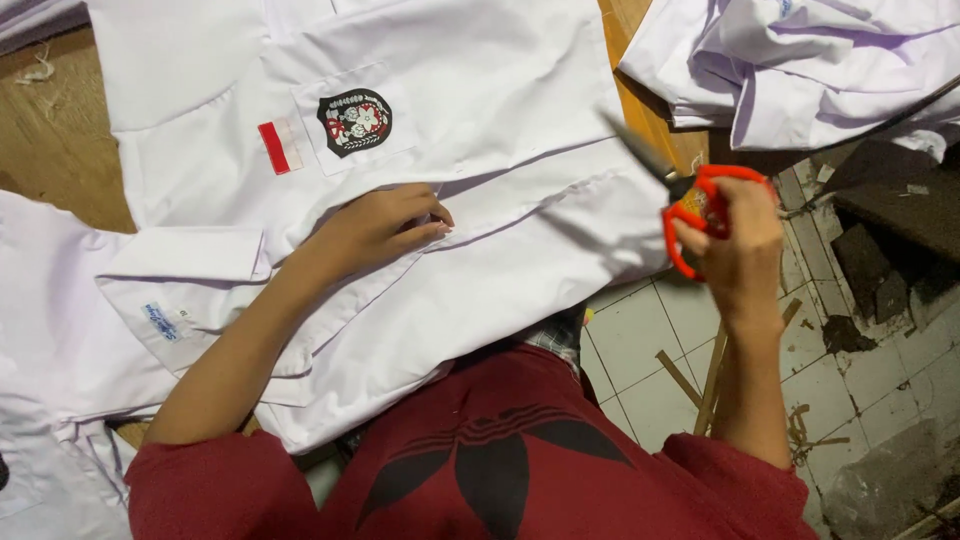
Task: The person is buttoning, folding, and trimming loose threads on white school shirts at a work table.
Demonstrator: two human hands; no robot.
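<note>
Scissors (700, 205) with orange handles sit gripped in the right hand (740, 245), blades pointing toward ten o'clock. Left hand (375, 230) presses curled fingers on the white shirt (480, 150).

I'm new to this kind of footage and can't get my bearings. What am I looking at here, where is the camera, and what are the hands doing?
There is no machine here: a person works with two bare hands. The single picture comes from a camera worn on their head, looking down, so you see their own arms and dark red top from above. The left hand rests flat on a white shirt spread over a wooden table; the shirt has a chest pocket with a dark badge and a small red and white patch. The right hand holds orange-handled scissors raised off the table's edge, above a tiled floor. More white shirts are piled at the upper right.
</note>
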